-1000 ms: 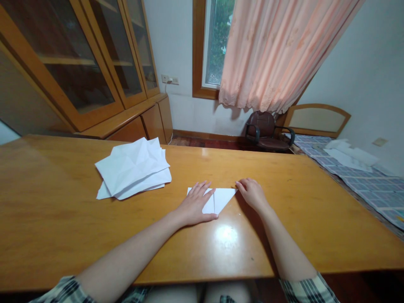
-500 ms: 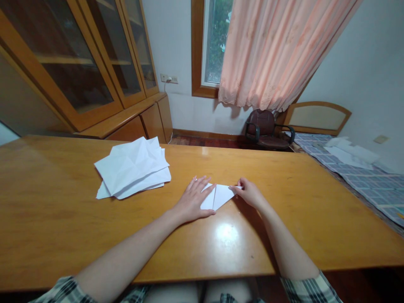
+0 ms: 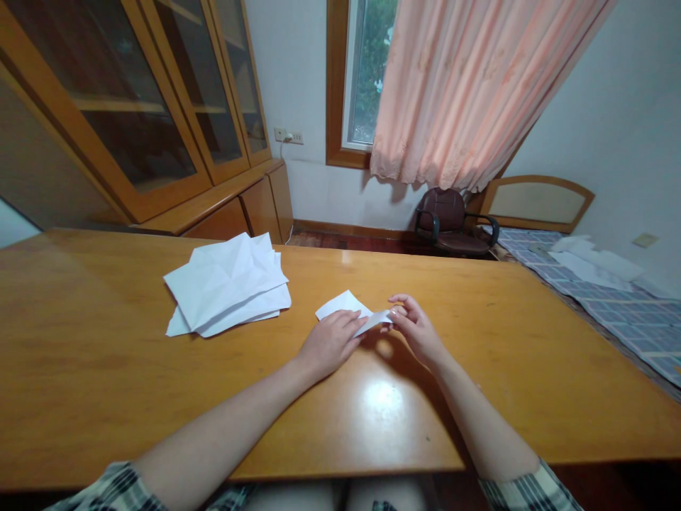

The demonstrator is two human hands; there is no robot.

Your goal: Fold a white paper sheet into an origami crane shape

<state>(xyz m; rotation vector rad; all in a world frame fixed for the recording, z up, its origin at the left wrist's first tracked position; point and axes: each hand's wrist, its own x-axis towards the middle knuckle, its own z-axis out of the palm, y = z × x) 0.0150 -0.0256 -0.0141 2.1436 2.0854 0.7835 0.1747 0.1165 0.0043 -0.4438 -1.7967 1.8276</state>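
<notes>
A loose pile of creased white paper sheets (image 3: 228,292) lay on the left part of the glossy orange-brown wooden counter (image 3: 79,341), well apart from the work. Near the middle, the left hand (image 3: 330,343) rested palm down on the near left part of a small folded white paper sheet (image 3: 345,306), fingers flat and gripping nothing, simply pinning it to the counter. Just right of it, the right hand (image 3: 418,328) pinched the sheet's right corner between thumb and fingertips, its grip closed on the paper and raised slightly off the counter, so the flap stood lifted toward the left hand.

To fold well here, the pinning hand would best stay firm beside the crease line so the base could not slide on the slick surface. The lifted corner should be guided over until its edges matched those below, and only then pressed flat, smoothing outward from the centre.
</notes>
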